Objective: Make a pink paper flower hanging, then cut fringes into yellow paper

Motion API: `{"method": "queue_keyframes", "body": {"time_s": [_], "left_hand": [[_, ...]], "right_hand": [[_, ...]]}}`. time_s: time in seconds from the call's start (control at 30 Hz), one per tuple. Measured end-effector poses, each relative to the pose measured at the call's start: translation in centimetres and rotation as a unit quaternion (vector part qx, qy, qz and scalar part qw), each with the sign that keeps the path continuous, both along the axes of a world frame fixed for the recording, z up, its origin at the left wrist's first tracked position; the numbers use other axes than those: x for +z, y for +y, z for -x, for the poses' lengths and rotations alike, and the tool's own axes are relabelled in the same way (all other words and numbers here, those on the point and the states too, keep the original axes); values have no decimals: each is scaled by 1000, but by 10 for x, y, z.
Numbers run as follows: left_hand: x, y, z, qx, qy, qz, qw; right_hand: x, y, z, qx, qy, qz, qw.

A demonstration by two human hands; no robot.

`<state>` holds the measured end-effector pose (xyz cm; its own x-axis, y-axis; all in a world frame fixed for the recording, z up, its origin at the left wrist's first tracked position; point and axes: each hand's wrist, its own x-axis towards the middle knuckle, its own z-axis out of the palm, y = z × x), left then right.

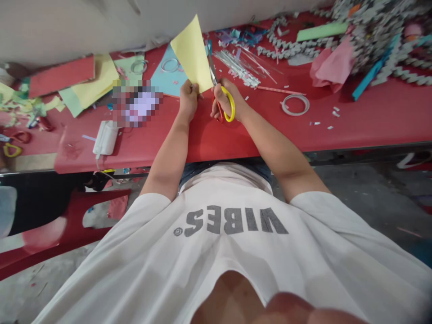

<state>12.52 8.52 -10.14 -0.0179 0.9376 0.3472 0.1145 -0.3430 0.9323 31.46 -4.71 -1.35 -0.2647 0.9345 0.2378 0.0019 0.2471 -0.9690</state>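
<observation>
My left hand (pixel 189 98) pinches the lower edge of a sheet of yellow paper (pixel 193 56), which stands up tilted above the table. In my right hand (pixel 232 96) is a pair of scissors (pixel 230 108) with one yellow and one red handle loop. Their blades point up and away from me, along the right edge of the paper. Whether the blades bite into the paper I cannot tell. Behind the yellow sheet lies a light blue sheet (pixel 165 74) with a wire ring (pixel 169 65) on it.
The red-covered table (pixel 354 121) holds silvery strips (pixel 238 67), a wire coil (pixel 295 104), crumpled pink paper (pixel 332 67) and grey garlands (pixel 374 36) at right. On the left are stacked coloured sheets (pixel 96 81), a white power bank-like box (pixel 106 137) and another pair of scissors (pixel 12 148). A red chair (pixel 72 209) stands below.
</observation>
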Motion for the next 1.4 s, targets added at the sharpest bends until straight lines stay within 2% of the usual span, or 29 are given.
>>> {"method": "queue_keyframes", "body": {"time_s": [0.2, 0.43, 0.63, 0.8, 1.13, 1.4], "left_hand": [[0, 0, 0, -2, -34, -5, 999], [12, -11, -2, -3, 9, 28, 1000], [24, -23, -8, 1, 42, 20, 999], [27, -26, -8, -12, 81, 16, 996], [26, -27, -9, -15, 73, -12, 997], [29, -28, -10, -27, 70, 9, 997]], "right_hand": [[7, -4, -2, 18, 8, -12, 1000], [9, -5, -3, 5, -14, 12, 1000], [16, -13, -2, -5, -37, 7, 999], [22, -19, 2, -18, -46, 15, 999], [14, -13, 3, 1, -18, -8, 1000], [8, -11, 2, 11, 4, -13, 1000]]}}
